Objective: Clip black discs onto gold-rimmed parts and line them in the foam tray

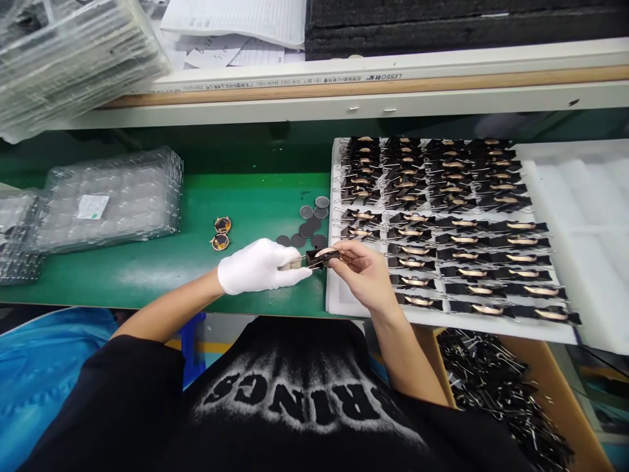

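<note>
My left hand (pixel 263 267), in a white glove, is closed on the wire handles of a black binder clip (pixel 313 259) above the front of the green table. My bare right hand (pixel 362 270) pinches a round gold-rimmed piece (pixel 326 252) at the clip's mouth; the fingers partly cover it. Just beyond the hands lie several dark discs (pixel 306 229), some with a grey, shiny face. Further left, two gold-rimmed round pieces (pixel 221 234) with dark, orange-patterned faces rest on the table.
On the right, a white foam tray (pixel 335 288) carries rows of black binder clips (pixel 472 255) gripping gold-rimmed pieces. Below it stands a cardboard box (pixel 565 393) of loose clips. Clear plastic trays (pixel 113 196) are stacked at left. A shelf edge (pixel 275 108) crosses behind.
</note>
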A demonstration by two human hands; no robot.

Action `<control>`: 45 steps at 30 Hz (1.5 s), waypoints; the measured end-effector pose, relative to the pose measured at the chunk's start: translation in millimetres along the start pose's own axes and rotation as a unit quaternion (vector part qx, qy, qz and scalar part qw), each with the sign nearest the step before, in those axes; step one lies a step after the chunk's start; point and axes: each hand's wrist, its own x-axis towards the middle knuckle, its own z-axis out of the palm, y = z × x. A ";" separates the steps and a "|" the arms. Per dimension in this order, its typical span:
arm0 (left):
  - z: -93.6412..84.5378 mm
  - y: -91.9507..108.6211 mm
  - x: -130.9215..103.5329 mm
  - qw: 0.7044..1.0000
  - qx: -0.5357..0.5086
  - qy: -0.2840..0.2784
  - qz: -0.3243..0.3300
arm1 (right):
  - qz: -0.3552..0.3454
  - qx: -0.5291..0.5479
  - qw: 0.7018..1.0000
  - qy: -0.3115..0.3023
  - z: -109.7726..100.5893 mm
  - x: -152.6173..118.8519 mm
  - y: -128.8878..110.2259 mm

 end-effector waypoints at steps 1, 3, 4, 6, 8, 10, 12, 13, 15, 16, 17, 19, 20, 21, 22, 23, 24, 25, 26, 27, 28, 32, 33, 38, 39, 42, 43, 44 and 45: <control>-2.5 0.6 0.3 1.000 -0.007 -0.017 -0.016 | 0.004 0.001 1.000 0.004 0.3 0.0 0.2; -12.2 0.0 -0.9 0.997 -0.017 -0.060 -0.044 | 0.008 0.011 1.000 0.023 0.9 0.2 0.9; -18.8 -1.8 -2.9 0.995 -0.016 -0.074 -0.058 | 0.005 0.029 0.999 0.042 1.3 0.4 1.2; -32.5 -9.1 -10.6 0.993 0.016 -0.066 -0.096 | 0.000 0.098 0.991 0.091 2.0 0.8 1.5; -42.2 -20.7 -22.7 0.982 0.091 -0.036 -0.160 | 0.025 0.189 0.972 0.137 2.7 1.2 1.7; -44.2 -34.7 -36.9 0.962 0.173 -0.043 -0.207 | 0.077 0.262 0.948 0.163 4.0 1.5 2.5; -39.0 -48.7 -49.8 0.951 0.219 -0.093 -0.198 | 0.122 0.293 0.933 0.172 7.0 1.8 4.3; -34.8 -55.1 -54.8 0.951 0.225 -0.123 -0.175 | 0.138 0.296 0.930 0.168 9.3 1.8 5.4; -25.6 -64.8 -60.7 0.956 0.213 -0.157 -0.127 | 0.168 0.285 0.933 0.144 15.7 1.4 7.9; -21.4 -67.2 -61.6 0.962 0.198 -0.151 -0.109 | 0.183 0.273 0.936 0.124 19.5 0.8 9.2; -17.6 -67.5 -61.0 0.972 0.174 -0.120 -0.102 | 0.200 0.258 0.940 0.100 23.6 0.0 10.4; -10.8 -60.6 -56.6 0.987 0.097 0.012 -0.127 | 0.226 0.219 0.948 0.047 31.8 -2.6 13.3; -7.4 -53.6 -53.0 0.983 0.043 0.090 -0.152 | 0.227 0.195 0.954 0.019 35.7 -4.1 15.0; -3.8 -45.0 -48.8 0.972 -0.017 0.155 -0.178 | 0.217 0.169 0.961 -0.005 39.1 -5.8 16.9; 0.0 -35.4 -44.3 0.957 -0.077 0.199 -0.198 | 0.195 0.140 0.970 -0.024 41.9 -7.4 19.0; 3.9 -25.9 -39.9 0.945 -0.128 0.217 -0.206 | 0.166 0.107 0.980 -0.038 44.0 -8.8 21.2; 7.7 -17.2 -35.8 0.942 -0.165 0.215 -0.199 | 0.133 0.076 0.987 -0.044 45.3 -10.1 23.2; 11.1 -10.1 -32.4 0.945 -0.181 0.204 -0.178 | 0.105 0.048 0.992 -0.046 45.7 -11.2 24.8; 13.9 -4.9 -29.7 0.952 -0.173 0.198 -0.154 | 0.084 0.027 0.995 -0.044 45.2 -12.2 26.0; 15.8 -1.7 -27.8 0.960 -0.145 0.201 -0.133 | 0.070 0.014 0.997 -0.042 44.0 -12.9 26.5; 16.8 -0.3 -26.6 0.964 -0.103 0.212 -0.122 | 0.059 0.005 0.997 -0.040 42.3 -13.6 26.4; 14.7 -4.0 -24.5 0.971 0.026 0.194 -0.139 | 0.026 -0.014 0.999 -0.045 34.9 -15.8 20.8; 14.0 -5.4 -23.7 0.976 0.031 0.172 -0.129 | 0.024 -0.016 0.998 -0.047 33.9 -16.5 18.8; 14.1 -10.5 -16.9 0.980 0.016 0.200 -0.007 | 0.024 0.000 0.996 -0.087 32.4 -21.0 7.3; 13.3 -11.3 -15.9 0.973 0.013 0.229 0.004 | 0.023 -0.003 0.996 -0.090 31.7 -21.8 4.6; 5.4 -12.5 -15.7 0.956 0.011 0.292 0.012 | 0.039 -0.016 0.997 -0.065 26.5 -21.6 -2.7; 1.1 -12.1 -16.3 0.956 0.009 0.293 0.018 | 0.050 -0.019 0.997 -0.060 23.7 -20.5 -4.6; -3.5 -11.1 -17.0 0.958 0.005 0.285 0.026 | 0.059 -0.022 0.996 -0.062 20.5 -19.0 -6.0; -8.1 -9.5 -17.5 0.963 0.002 0.267 0.036 | 0.065 -0.027 0.995 -0.073 17.1 -17.3 -7.2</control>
